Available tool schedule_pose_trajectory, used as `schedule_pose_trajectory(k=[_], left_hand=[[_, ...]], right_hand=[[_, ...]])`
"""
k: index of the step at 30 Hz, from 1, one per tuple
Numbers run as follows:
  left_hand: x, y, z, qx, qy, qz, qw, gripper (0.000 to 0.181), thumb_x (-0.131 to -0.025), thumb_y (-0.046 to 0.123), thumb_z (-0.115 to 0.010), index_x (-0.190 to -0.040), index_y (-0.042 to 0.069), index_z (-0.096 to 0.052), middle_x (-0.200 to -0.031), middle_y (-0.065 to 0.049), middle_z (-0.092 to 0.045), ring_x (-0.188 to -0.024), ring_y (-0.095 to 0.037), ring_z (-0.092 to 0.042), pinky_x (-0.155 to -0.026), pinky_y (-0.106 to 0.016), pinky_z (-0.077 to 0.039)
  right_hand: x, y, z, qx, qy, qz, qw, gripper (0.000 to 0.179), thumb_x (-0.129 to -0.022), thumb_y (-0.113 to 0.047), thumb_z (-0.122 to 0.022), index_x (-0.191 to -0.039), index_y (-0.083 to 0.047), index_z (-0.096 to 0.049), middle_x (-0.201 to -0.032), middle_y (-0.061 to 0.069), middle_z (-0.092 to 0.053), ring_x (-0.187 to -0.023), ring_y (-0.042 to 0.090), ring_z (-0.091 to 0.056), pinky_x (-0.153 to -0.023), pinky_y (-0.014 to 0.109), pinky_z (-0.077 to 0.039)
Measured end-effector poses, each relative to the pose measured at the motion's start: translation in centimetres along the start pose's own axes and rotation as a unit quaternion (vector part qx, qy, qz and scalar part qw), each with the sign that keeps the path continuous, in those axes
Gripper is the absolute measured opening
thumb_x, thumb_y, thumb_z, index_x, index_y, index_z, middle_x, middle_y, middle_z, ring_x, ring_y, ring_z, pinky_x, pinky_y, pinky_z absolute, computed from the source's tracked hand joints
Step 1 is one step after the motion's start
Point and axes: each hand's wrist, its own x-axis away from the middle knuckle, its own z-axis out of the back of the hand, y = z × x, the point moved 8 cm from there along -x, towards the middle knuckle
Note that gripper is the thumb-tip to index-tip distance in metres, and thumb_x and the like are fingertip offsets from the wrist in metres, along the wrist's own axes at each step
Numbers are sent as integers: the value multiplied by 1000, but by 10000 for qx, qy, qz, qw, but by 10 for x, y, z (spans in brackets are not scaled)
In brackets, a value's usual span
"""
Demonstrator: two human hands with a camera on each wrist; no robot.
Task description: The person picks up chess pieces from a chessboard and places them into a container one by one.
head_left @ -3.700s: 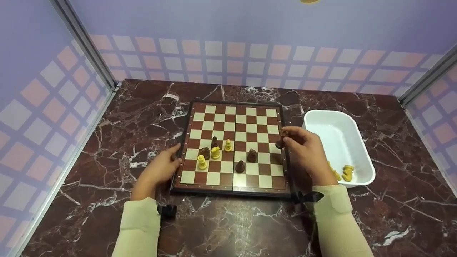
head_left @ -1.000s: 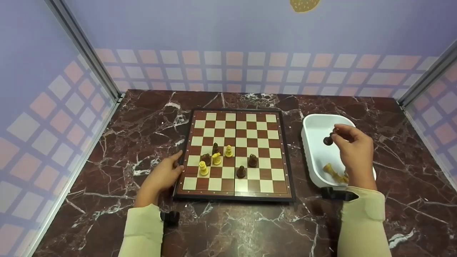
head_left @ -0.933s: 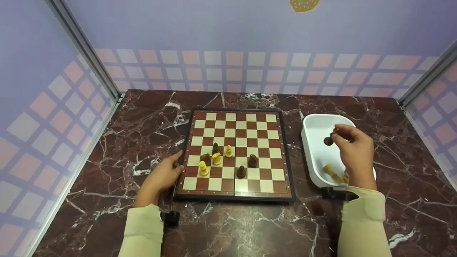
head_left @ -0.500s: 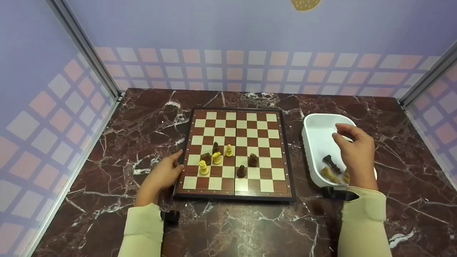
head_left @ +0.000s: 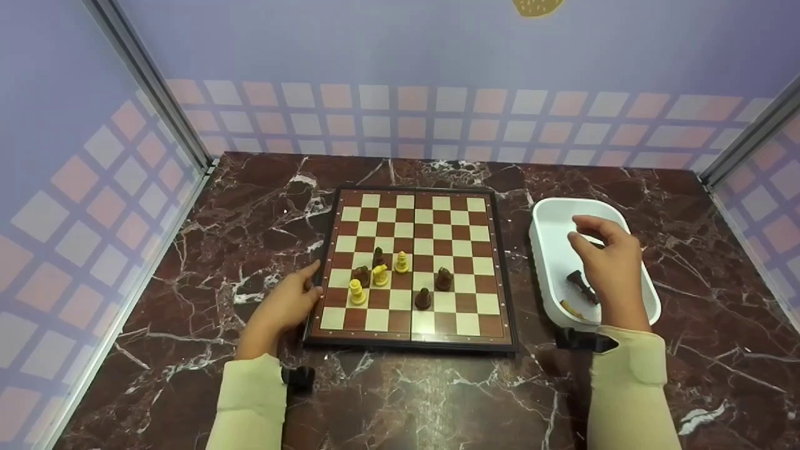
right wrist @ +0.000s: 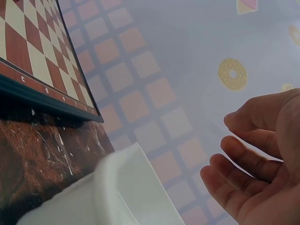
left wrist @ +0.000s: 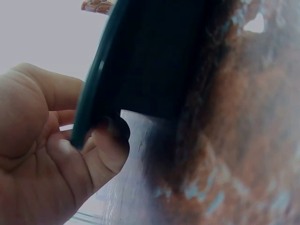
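My left hand holds the left edge of the folding chessboard; in the left wrist view the dark board edge sits between thumb and fingers. My right hand hovers over the white tray, fingers loosely curved. In the right wrist view nothing lies between its fingertips. A dark chess piece lies on its side in the tray, near a partly hidden yellow chess piece. Standing on the board are a yellow knight, a dark knight and several other yellow and dark pieces.
The tray stands right of the board on a dark red marbled tabletop. Lilac panels with a pink and white check pattern wall in the back and both sides.
My right hand carried a dark chess piece from the board's right edge and let it drop into the tray. The hand has since shifted slightly left. My left hand has stayed at the board's edge.
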Motion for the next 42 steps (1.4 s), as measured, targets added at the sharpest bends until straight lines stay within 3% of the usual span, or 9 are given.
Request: schedule_pose_trajectory(k=[10,20,27,38,42], left_hand=[[-1,-2,0,0,7,49,10000,56,-94,15,-44,-145,10,-23,-65,0,-42,-46,-10,-36,-44,-26,-36],[-1,-1,1,-93,20,-20,10000,57,-93,16,-45,-145,9,-23,-64,0,-42,-46,-10,-36,-45,-27,-36],[-1,-1,1,-51,-9,-19,10000,57,-93,15,-45,-145,9,-23,-62,1,-40,-46,-11,-35,-45,-27,-35],[-2,-1,1,-89,-9,-38,10000,57,-93,14,-45,-145,9,-23,-64,0,-40,-48,-11,-35,-47,-28,-36],[0,-1,0,-48,-30,-30,10000,57,-94,15,-44,-145,11,-22,-64,0,-41,-47,-11,-36,-46,-28,-36]], right_hand=[[5,-6,-13,19,-288,29,9996,28,-81,-19,-67,-109,-17,-67,-106,6,-64,-95,6,-60,-75,10,-46],[11,-18,-25,207,-589,346,9975,28,-83,-22,-66,-111,-17,-66,-109,6,-62,-98,9,-60,-78,12,-47],[15,-22,-33,-171,-747,413,9962,28,-82,-18,-67,-109,-14,-66,-107,11,-62,-87,5,-63,-75,14,-48],[22,-34,-47,-205,-1036,889,9904,27,-81,-16,-68,-106,-8,-67,-109,6,-61,-93,0,-58,-76,12,-48],[32,-51,-50,-185,-1224,972,9875,27,-81,-13,-67,-107,-6,-66,-109,7,-61,-97,9,-58,-76,11,-48]])
